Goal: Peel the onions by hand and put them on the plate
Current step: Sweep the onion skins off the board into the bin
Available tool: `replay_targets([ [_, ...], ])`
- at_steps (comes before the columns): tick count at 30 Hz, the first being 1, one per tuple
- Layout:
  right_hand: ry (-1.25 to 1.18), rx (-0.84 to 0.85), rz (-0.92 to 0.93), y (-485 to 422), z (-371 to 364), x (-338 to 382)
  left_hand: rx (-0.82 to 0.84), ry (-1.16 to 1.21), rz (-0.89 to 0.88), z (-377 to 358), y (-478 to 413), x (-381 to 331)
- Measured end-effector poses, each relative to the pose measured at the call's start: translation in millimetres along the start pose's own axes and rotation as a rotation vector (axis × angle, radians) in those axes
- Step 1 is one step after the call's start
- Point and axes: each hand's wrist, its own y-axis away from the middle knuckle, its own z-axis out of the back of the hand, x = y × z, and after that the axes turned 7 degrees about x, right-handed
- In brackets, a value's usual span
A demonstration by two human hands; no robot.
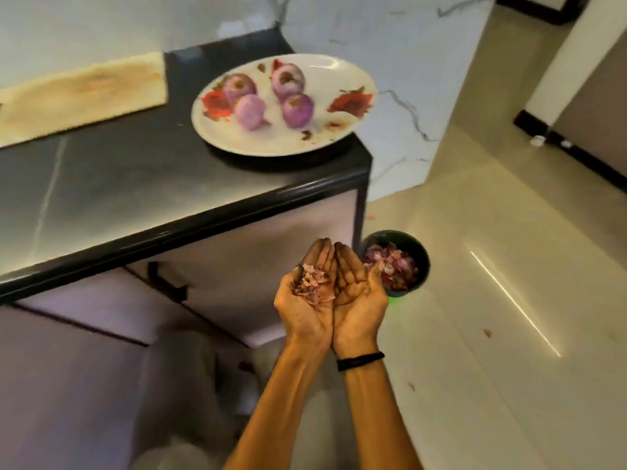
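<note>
Four peeled onions (251, 111) are set on the plate (339, 76), on the surface (135, 171).
Below the plate, left hand (305, 300) and right hand (359, 296) are held cupped together, palms up, fingers relaxed; loose peels (312, 283) are cradled in the left palm.

Glossy plate (353, 79), papery peels (312, 283), polished stone counter (118, 184).
</note>
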Motion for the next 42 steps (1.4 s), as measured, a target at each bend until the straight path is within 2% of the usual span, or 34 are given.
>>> replay_targets([
  [5,-0.073,-0.228,0.106,-59,75,58,-0.018,-0.118,0.252,-14,-54,106],
  [9,-0.054,-0.409,0.104,-121,126,94,-0.138,-0.218,0.404,-9,-120,176],
  [12,-0.024,-0.529,0.065,-175,151,109,-0.243,-0.319,0.445,-5,-174,211],
  [16,0.019,-0.563,-0.056,-237,172,120,-0.296,-0.484,0.540,-3,-237,232],
  [18,0.040,-0.531,-0.115,-250,175,127,-0.305,-0.569,0.612,0,-260,237],
  [21,0.145,-0.570,-0.176,-265,185,133,-0.310,-0.652,0.667,5,-287,243],
  [24,0.348,-0.579,-0.203,-273,193,131,-0.315,-0.846,0.599,7,-300,250],
  [27,0.665,-0.647,-0.156,-284,218,126,-0.279,-1.055,0.437,-15,-280,242],
  [29,0.831,-0.654,-0.131,-282,212,126,-0.238,-1.126,0.453,-27,-269,239],
  [31,0.893,-0.649,-0.069,-276,194,128,-0.235,-1.153,0.463,-29,-266,239],
  [35,0.893,-0.614,-0.007,-263,164,136,-0.205,-1.114,0.451,-46,-255,217],
  [42,0.603,-0.517,0.096,-213,92,153,0.025,-1.062,0.338,-97,-191,159],
])
